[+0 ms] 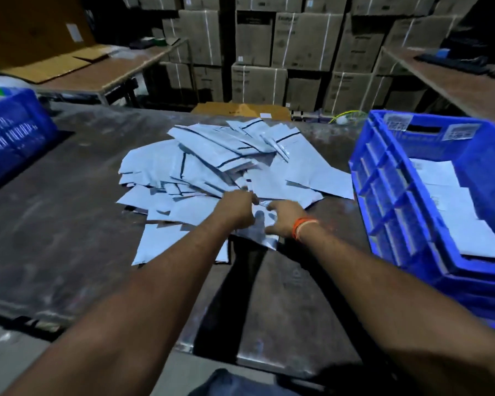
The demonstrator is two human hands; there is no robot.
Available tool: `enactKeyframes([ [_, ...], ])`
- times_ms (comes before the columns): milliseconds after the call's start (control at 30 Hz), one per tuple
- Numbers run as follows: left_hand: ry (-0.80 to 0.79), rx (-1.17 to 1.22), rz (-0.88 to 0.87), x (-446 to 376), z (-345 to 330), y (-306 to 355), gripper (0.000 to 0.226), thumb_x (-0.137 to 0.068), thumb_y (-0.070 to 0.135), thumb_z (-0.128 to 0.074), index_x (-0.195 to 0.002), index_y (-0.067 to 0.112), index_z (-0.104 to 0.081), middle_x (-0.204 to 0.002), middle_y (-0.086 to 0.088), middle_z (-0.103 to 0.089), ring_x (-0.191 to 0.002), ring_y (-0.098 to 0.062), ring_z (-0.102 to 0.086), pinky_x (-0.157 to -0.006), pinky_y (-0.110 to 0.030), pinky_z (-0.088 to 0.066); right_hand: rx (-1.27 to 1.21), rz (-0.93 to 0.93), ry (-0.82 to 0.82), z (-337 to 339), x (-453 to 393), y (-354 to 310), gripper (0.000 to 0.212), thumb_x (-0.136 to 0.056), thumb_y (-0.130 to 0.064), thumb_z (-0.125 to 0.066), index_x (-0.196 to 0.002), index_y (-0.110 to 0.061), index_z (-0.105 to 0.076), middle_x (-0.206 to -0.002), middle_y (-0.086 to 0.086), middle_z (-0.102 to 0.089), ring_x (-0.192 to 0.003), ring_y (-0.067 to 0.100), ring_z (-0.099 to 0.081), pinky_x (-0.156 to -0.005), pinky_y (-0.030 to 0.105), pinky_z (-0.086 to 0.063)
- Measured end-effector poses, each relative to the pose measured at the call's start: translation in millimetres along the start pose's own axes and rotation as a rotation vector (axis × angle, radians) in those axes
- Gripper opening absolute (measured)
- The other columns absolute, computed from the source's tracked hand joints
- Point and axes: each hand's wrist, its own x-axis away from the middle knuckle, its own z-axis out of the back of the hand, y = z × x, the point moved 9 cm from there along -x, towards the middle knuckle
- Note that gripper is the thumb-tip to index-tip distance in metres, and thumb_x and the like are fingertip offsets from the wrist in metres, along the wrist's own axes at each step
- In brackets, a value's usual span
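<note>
Both hands are extended to the near edge of a pile of mailer bags (212, 164), as seen from the head camera. Surface: a dark, worn table (69, 195), scuffed and streaked pale, carries the pile at its centre. Room: a dim storeroom, with strapped cardboard cartons (297, 44) stacked as a wall behind, a side table (120, 67) at the left rear bearing flattened cardboard (55, 67), and a second side table (429, 72) at the right rear. A blue crate (383, 201) of ribbed plastic stands on the right end of the table, just beside the pile, with flat white packets (452, 201) inside. Another blue crate (12, 132) sits at the left edge. The left hand (238, 209) has its fingers curled in and pinches the upper edge of a glossy bag (259, 232) lying at the front of the pile. The right hand (284, 218), with an orange wristband (303, 227) on its wrist, is bent claw-like over the same bag, fingertips down on it; blur prevents a finding on whether it grips or only presses. The two hands are close together, the bag showing between them. Materials: the bags are thin, flat, pale blue-grey film, rectangular, some with a dark strip along one edge, lying fanned and overlapping; the handled bag is shinier and creased.
</note>
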Motion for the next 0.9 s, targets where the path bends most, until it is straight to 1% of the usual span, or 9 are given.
enactKeyframes([
  [67, 0.003, -0.066, -0.040, 8.7, -23.3, -8.8, 0.041, -0.087, 0.041, -0.060, -0.124, 0.025, -0.063, -0.121, -0.011, -0.061, -0.118, -0.035, -0.055, -0.095, -0.040, -0.050, 0.097, 0.009, -0.020, -31.7, 4.7, -2.6, 0.066, -0.064, -0.053, -0.074, -0.119, -0.023, -0.053, -0.124, 0.012, -0.056, -0.115, 0.035, -0.056, -0.095, 0.040, -0.050],
  [133, 0.046, -0.103, -0.070, 16.4, -35.0, -14.1, 0.038, -0.086, 0.037, -0.059, -0.120, 0.023, -0.062, -0.125, -0.010, -0.053, -0.121, -0.035, -0.047, -0.093, -0.041, -0.048, 0.101, -0.003, 0.022, -48.0, 7.3, -1.4, 0.081, -0.065, -0.050, -0.076, -0.135, -0.025, -0.042, -0.134, 0.013, -0.047, -0.120, 0.037, -0.050, -0.098, 0.042, -0.047],
  [200, 0.101, -0.160, -0.106, 22.3, -38.5, -13.9, 0.041, -0.083, 0.031, -0.062, -0.123, 0.023, -0.059, -0.136, -0.009, -0.048, -0.126, -0.033, -0.041, -0.096, -0.041, -0.041, 0.125, 0.006, 0.090, -46.4, 10.2, -3.5, 0.071, -0.075, -0.039, -0.073, -0.137, -0.024, -0.043, -0.134, 0.013, -0.047, -0.118, 0.038, -0.052, -0.096, 0.042, -0.049],
  [300, 0.142, -0.227, -0.122, 24.6, -41.8, -13.1, 0.050, -0.083, 0.024, -0.064, -0.132, 0.025, -0.054, -0.143, -0.006, -0.044, -0.131, -0.031, -0.038, -0.101, -0.043, -0.036, 0.151, 0.029, 0.145, -39.8, 13.3, 0.9, 0.034, -0.081, -0.014, -0.062, -0.114, -0.015, -0.057, -0.117, 0.015, -0.055, -0.108, 0.038, -0.057, -0.082, 0.039, -0.052],
  [400, 0.145, -0.227, -0.090, 29.8, -44.5, -11.3, 0.053, -0.083, 0.026, -0.063, -0.135, 0.027, -0.053, -0.143, -0.004, -0.044, -0.132, -0.030, -0.038, -0.101, -0.044, -0.036, 0.132, 0.020, 0.162, -38.1, 26.6, 10.8, 0.017, -0.080, -0.010, -0.060, -0.097, -0.013, -0.061, -0.105, 0.014, -0.059, -0.099, 0.037, -0.059, -0.074, 0.036, -0.050],
  [600, 0.185, -0.316, -0.074, 46.9, -56.5, 16.5, 0.035, -0.088, 0.020, -0.057, -0.123, 0.022, -0.061, -0.133, -0.005, -0.051, -0.127, -0.029, -0.043, -0.106, -0.052, -0.031, 0.043, 0.074, 0.125, -50.2, 57.5, 21.4, 0.028, -0.082, -0.025, -0.060, -0.107, -0.022, -0.072, -0.110, 0.006, -0.067, -0.106, 0.030, -0.058, -0.093, 0.037, -0.050],
  [733, 0.224, -0.400, -0.084, 44.6, -51.2, 31.7, 0.027, -0.091, 0.020, -0.055, -0.115, 0.021, -0.068, -0.121, -0.003, -0.057, -0.122, -0.028, -0.047, -0.110, -0.054, -0.025, -0.080, 0.097, 0.131, -47.8, 87.8, 28.5, 0.029, -0.080, -0.021, -0.065, -0.107, -0.019, -0.075, -0.110, 0.008, -0.068, -0.105, 0.030, -0.061, -0.093, 0.030, -0.047],
  [833, 0.276, -0.375, -0.030, 40.3, -43.5, 29.3, 0.031, -0.086, 0.019, -0.059, -0.117, 0.021, -0.066, -0.133, -0.004, -0.054, -0.128, -0.029, -0.043, -0.108, -0.053, -0.029, -0.152, 0.104, 0.147, -51.5, 110.7, 41.4, 0.026, -0.081, -0.016, -0.068, -0.105, -0.013, -0.076, -0.110, 0.012, -0.070, -0.105, 0.029, -0.062, -0.096, 0.030, -0.044],
  [900, 0.371, -0.206, 0.121, 43.5, -33.0, 14.4, 0.030, -0.084, 0.020, -0.065, -0.114, 0.020, -0.065, -0.145, -0.010, -0.046, -0.133, -0.034, -0.038, -0.105, -0.055, -0.032, -0.199, 0.077, 0.163, -54.3, 123.8, 55.5, 0.026, -0.078, -0.017, -0.068, -0.102, -0.015, -0.077, -0.107, 0.011, -0.069, -0.104, 0.031, -0.062, -0.095, 0.030, -0.046],
])
